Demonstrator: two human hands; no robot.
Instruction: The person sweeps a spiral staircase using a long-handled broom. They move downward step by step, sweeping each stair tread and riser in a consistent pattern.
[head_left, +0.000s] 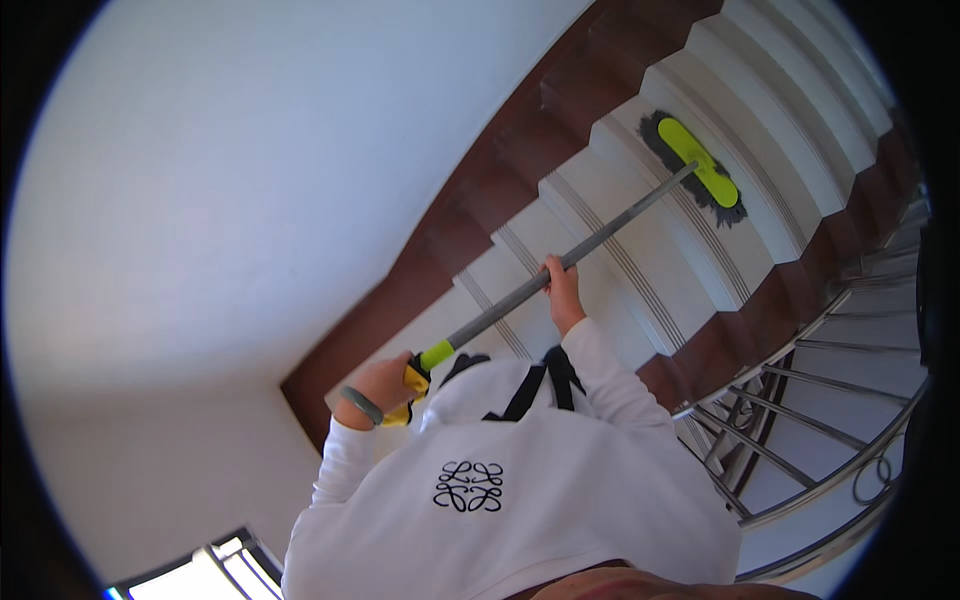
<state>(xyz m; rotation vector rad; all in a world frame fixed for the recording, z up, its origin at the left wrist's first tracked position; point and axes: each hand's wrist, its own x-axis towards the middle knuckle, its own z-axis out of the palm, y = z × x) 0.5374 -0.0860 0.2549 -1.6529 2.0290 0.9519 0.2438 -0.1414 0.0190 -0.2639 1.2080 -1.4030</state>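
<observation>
A flat mop with a lime-green head (697, 161) and dark grey fringe lies across a pale stair tread at the upper right. Its grey pole (510, 300) runs down to the left towards my body. My left hand (382, 386), with a grey-green bangle at the wrist, is closed around the upper end of the pole, beside its lime-green collar (436, 355). A yellow and black piece shows at that hand, partly hidden by it. Around the middle of the pole, my right hand (563, 291) is wrapped.
Curved pale stairs (645, 247) with grooved edges spread in front of me. Dark red-brown skirting (480, 217) borders them beside a white wall (225, 187). A metal railing (795, 450) curves along the right; a bright window (202, 574) shows at lower left.
</observation>
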